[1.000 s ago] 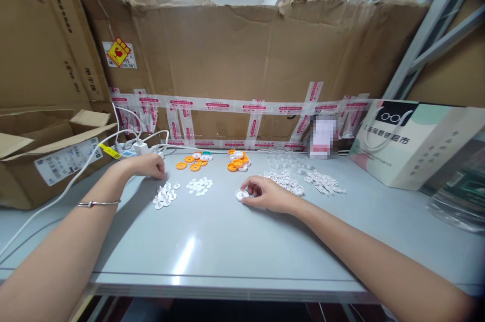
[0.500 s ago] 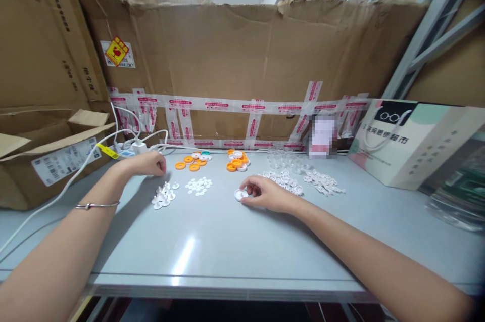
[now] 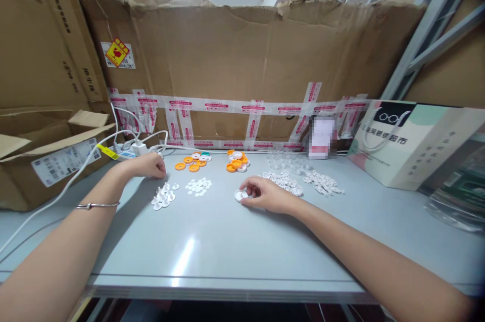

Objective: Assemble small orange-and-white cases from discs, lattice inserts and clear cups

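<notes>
On the table, my right hand (image 3: 263, 193) pinches the rim of a round white plastic cap (image 3: 240, 195) that has a small piece at its centre. My left hand (image 3: 150, 164) rests with curled fingers at the back left; whatever may be inside them is hidden. Just below it stands a cluster of white stemmed discs (image 3: 162, 196). Small flat white discs (image 3: 198, 186) lie between the two hands. Behind my right hand are small white plastic parts (image 3: 282, 180), partly covered by it.
Orange and white rings (image 3: 194, 166) and a second pile of orange rings (image 3: 237, 163) lie farther back. Clear plastic cups (image 3: 286, 160) and more white pieces (image 3: 324, 183) are at right. A cardboard box (image 3: 56, 160), a power adapter (image 3: 139, 147), a paper bag (image 3: 394, 160) and a bottle (image 3: 460, 195) flank them.
</notes>
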Demonstrator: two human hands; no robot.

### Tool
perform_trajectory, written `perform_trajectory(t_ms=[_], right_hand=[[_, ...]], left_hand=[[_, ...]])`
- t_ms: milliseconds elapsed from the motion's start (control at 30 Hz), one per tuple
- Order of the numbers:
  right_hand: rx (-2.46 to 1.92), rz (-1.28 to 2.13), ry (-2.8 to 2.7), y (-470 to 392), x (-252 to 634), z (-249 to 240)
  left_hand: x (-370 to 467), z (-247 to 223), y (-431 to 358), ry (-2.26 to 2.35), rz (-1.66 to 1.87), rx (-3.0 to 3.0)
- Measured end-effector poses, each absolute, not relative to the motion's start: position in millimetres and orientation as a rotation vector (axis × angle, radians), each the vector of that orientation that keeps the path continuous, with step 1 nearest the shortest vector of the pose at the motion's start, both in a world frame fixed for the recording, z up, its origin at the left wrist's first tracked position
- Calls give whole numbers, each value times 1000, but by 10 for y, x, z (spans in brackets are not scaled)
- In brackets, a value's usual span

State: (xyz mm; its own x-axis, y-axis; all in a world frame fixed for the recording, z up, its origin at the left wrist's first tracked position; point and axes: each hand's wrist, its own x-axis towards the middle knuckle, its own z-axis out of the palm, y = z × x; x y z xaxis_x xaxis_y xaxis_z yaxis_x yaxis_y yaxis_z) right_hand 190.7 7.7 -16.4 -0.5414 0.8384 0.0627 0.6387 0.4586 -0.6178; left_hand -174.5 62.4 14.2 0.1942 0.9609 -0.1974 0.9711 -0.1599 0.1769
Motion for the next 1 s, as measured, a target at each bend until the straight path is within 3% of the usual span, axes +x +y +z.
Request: perform_trajectory(t_ms=[1000], right_hand=[[-1219,772,-2346,80,1924,-182]], left_hand=[[-1883,67,714,1795,30,2236]])
